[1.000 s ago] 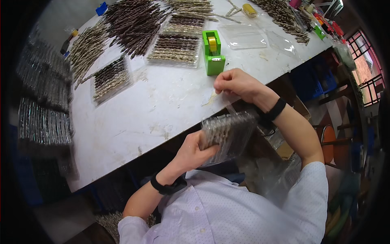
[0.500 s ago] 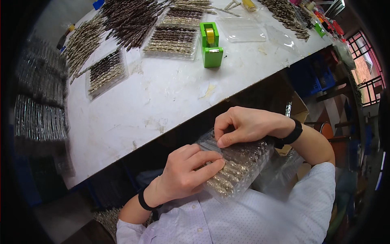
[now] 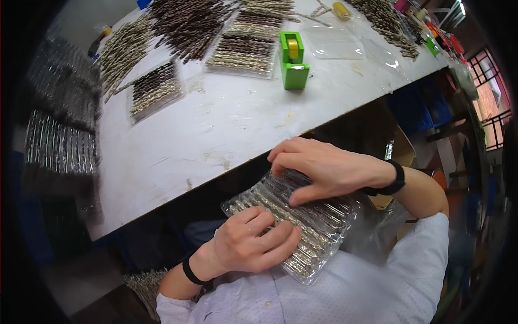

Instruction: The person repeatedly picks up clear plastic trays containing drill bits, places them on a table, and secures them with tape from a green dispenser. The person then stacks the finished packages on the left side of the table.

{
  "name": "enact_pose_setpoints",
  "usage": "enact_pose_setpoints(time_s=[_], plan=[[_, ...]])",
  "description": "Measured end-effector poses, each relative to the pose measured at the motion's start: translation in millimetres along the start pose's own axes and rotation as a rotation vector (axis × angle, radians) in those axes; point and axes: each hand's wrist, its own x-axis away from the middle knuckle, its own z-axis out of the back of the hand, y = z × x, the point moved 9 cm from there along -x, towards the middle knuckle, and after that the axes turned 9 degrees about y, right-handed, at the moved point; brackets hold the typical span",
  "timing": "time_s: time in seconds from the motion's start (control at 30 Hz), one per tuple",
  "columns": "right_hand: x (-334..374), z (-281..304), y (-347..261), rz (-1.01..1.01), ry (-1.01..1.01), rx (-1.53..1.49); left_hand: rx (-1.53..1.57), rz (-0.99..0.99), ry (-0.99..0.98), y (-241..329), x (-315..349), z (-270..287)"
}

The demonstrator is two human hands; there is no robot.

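A clear ribbed plastic tray (image 3: pixel 324 240), holding rows of gold and dark glittery twisted sticks, lies tilted at my lap below the table edge. My left hand (image 3: pixel 253 240) has its fingers curled over the near-left part of the tray, gripping it. Across the far part reaches my right hand (image 3: pixel 324 167), its thumb resting over the plastic and its fingers apart from the thumb at the far edge. What lies under both palms is hidden. Some loose clear plastic (image 3: pixel 369 235) sits beside the tray on the right.
On the white table (image 3: pixel 216 124) stands a green tape dispenser (image 3: pixel 294 67). Filled trays (image 3: pixel 240 54) and a smaller filled tray (image 3: pixel 156 89) lie behind, near piles of dark sticks (image 3: pixel 186 27). An empty clear tray (image 3: pixel 334 43) is further right. Stacked clear trays (image 3: pixel 62 143) rise at left.
The tray has turned flatter toward view, with more of its left end showing. My right hand has loosened from a pinch to spread fingers, moving slightly left. The view has shifted a little.
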Motion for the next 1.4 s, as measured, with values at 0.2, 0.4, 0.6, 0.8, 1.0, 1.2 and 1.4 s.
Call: enact_pose_setpoints(time_s=[0.2, 0.4, 0.6, 0.8, 1.0, 1.2, 1.4], plan=[[9, 8, -26, 0.043, -0.12, -0.116, -0.136, 0.005, 0.026, -5, 8, 15], [-44, 4, 8, 0.036, 0.087, -0.132, -0.159, -0.062, 0.045, 5, 5, 21], [-91, -19, 39, -0.172, 0.116, -0.332, -0.106, 0.102, 0.197, -6, 23, 61], [-91, -4, 43, -0.324, 0.275, -0.749, -0.183, 1.1, 0.974, -44, 166, 177], [-85, -35, 52, -0.372, 0.158, -0.745, -0.05, 1.114, 1.712, -20, 302, 263], [-86, -30, 51, -0.371, 0.207, -0.781, -0.16, 0.857, 1.726, -22, 267, 366], [-92, -39, 47, -0.348, 0.186, -0.816, 0.057, 0.845, 1.741, -97, 202, 496]])
